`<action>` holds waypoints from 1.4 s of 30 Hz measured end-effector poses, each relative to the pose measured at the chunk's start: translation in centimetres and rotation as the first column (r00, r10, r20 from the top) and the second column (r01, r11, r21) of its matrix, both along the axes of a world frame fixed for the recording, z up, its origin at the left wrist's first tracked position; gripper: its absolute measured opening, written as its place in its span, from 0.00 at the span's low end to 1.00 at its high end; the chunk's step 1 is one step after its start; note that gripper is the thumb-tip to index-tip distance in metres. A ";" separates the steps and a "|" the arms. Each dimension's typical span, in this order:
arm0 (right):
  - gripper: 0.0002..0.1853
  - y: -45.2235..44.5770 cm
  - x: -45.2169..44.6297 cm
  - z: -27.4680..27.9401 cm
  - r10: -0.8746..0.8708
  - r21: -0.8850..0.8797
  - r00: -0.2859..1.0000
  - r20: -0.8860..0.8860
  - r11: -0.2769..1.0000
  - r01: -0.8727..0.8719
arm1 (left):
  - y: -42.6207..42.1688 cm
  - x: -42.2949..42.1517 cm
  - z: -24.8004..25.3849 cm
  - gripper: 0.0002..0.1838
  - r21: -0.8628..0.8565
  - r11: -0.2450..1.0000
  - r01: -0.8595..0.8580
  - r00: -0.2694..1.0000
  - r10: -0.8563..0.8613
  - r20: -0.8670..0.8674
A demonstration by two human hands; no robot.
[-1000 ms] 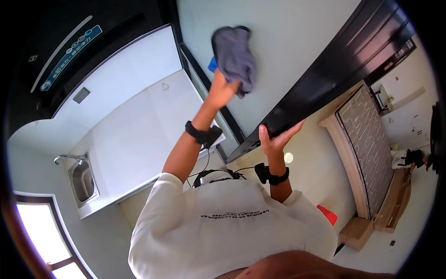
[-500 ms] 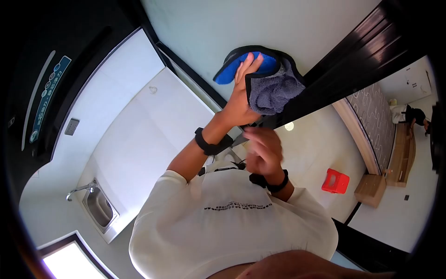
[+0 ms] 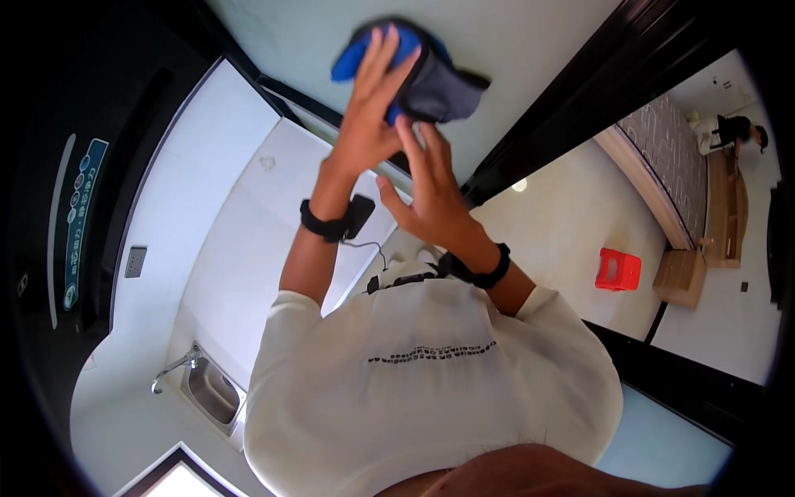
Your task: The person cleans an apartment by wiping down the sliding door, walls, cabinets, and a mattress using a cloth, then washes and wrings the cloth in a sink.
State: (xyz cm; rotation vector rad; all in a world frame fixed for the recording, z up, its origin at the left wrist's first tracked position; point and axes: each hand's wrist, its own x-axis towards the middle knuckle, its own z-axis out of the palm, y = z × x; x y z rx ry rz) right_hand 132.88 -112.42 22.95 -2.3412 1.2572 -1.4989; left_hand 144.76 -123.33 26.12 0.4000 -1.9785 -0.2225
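My left hand [image 3: 367, 116] holds a blue and grey cleaning cloth [image 3: 445, 89] with dark edging. Its fingers lie over the cloth's blue side, against a pale, smooth panel [image 3: 530, 41]. Part of the cloth folds over to its grey face on the right. Just below it, my right hand [image 3: 431, 195] is raised with its fingers apart and nothing in them. Its fingertips come close to the cloth's lower edge; whether they touch it I cannot tell. Each wrist wears a black band.
Left of me runs a white counter [image 3: 248, 215] with a steel sink [image 3: 213, 393] and a tap [image 3: 175, 369]. A black frame [image 3: 571, 116] edges the panel. To the right are a red stool [image 3: 619, 270], a mattress [image 3: 654, 166], a wooden cabinet [image 3: 681, 277] and another person [image 3: 729, 132].
My left hand and the cloth have moved up and left in view. My right hand has risen toward the cloth, its fingers now spread. The camera view has also shifted.
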 end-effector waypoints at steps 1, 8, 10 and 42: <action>0.41 -0.1 0.0 0.5 -0.014 -0.004 0.999 0.039 1.000 0.014 | 0.4 -0.2 1.1 0.38 -0.015 0.999 -0.031 0.998 0.032 0.048; 0.44 0.5 -0.8 -3.1 0.023 0.285 0.999 -0.047 0.958 -0.008 | 0.3 -1.2 -8.1 0.36 0.262 0.965 -0.022 0.997 0.039 -0.059; 0.47 0.2 -3.3 -5.1 0.233 0.514 0.963 0.136 0.814 -0.270 | -1.5 1.0 -18.3 0.35 0.259 0.954 -0.149 0.976 0.100 0.194; 0.42 3.3 -4.0 -2.0 0.026 0.284 0.971 -0.237 0.958 0.044 | 3.9 -3.4 -13.1 0.24 0.310 0.902 -0.300 0.931 0.348 -0.112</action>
